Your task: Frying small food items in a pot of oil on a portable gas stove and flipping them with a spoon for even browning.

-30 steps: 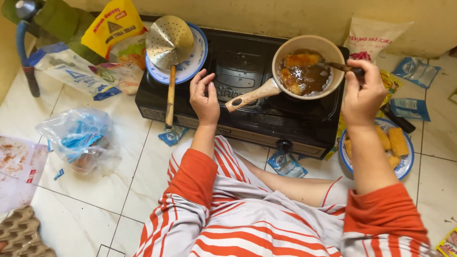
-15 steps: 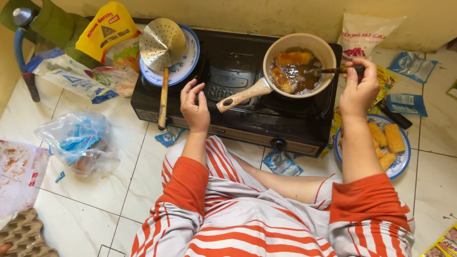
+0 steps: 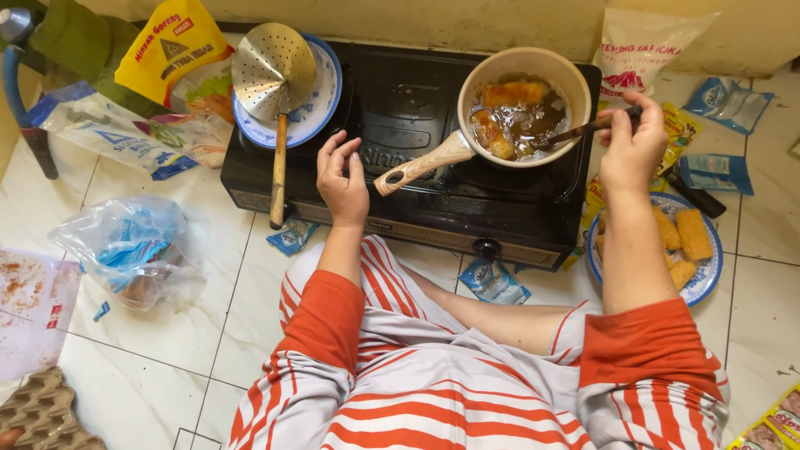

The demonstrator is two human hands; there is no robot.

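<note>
Right hand [image 3: 633,146] is closed around the end of a thin dark utensil [image 3: 575,133], whose other end dips into the oil of a pale pan [image 3: 523,107] on the right burner of a black stove [image 3: 400,158] that sits on the tiled floor [image 3: 167,333]. Golden fried pieces [image 3: 512,93] float in the pan, along its far and left sides. Left hand [image 3: 342,179] holds nothing: it rests palm down with fingers loosely curled on the near edge of the stove, just left of the pan's wooden handle [image 3: 421,167], which points toward it without touching as far as can be told. On the left burner stands a blue-rimmed plate [image 3: 321,117] with a metal skimmer [image 3: 273,71] lying across it, its wooden shaft reaching over the stove's near edge. Right of the stove, beneath the right forearm, a second plate [image 3: 708,279] on the floor carries more breaded pieces [image 3: 692,233]. A yellow pouch [image 3: 171,50] and clear plastic bags [image 3: 125,250] lie on the floor to the left, a white flour bag [image 3: 642,50] leans against the far wall on the right, and small blue sachets [image 3: 493,283] are scattered near the stove's front. An egg carton [image 3: 37,412] shows at the near left corner.
</note>
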